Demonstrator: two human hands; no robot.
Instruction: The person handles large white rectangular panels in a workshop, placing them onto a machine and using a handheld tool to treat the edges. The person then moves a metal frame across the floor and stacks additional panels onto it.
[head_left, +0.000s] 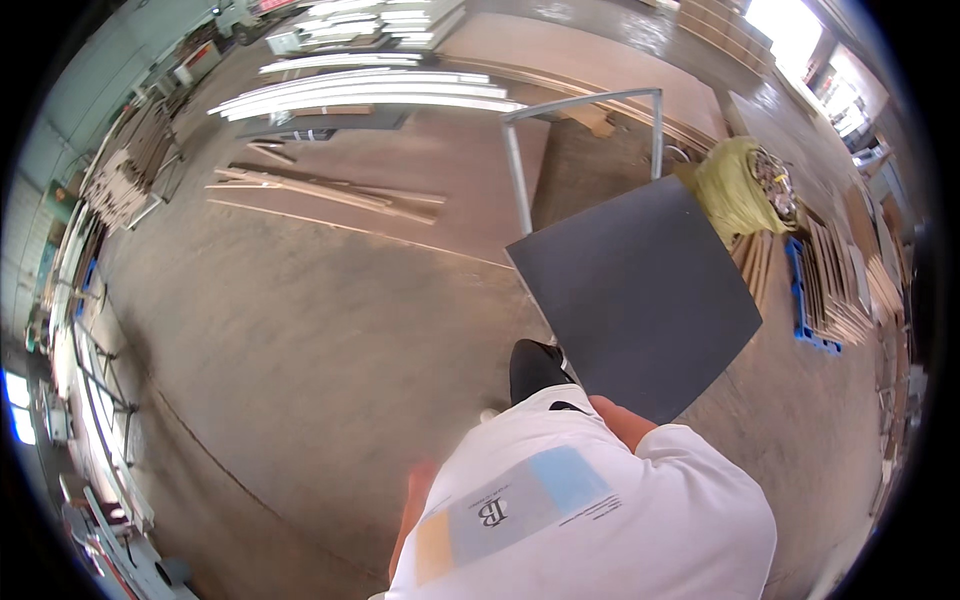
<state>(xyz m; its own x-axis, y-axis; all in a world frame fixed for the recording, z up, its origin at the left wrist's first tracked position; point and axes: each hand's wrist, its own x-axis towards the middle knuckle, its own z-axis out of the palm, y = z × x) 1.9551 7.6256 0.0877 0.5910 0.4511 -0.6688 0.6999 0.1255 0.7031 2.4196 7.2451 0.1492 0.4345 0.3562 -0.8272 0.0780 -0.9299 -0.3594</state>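
Note:
A large dark grey square panel (640, 290) lies flat in front of me, in front of an upright grey metal tube frame (585, 100) like a cart handle. My right forearm (622, 422) comes out of the white sleeve at the panel's near edge. The fingers of my right hand are hidden, and whether they touch the panel cannot be seen. My left hand (424, 478) hangs low beside my white shirt (590, 520), apart from the panel and smeared by motion. My dark trouser leg (537, 370) shows by the panel's near left corner.
Wooden strips (330, 190) lie on a brown sheet (450, 170) ahead. Long white bars (370, 92) are stacked beyond. A yellow-green sack (738, 185) stands right of the panel, near boards on a blue pallet (800, 290). Metal racks (100, 370) line the left.

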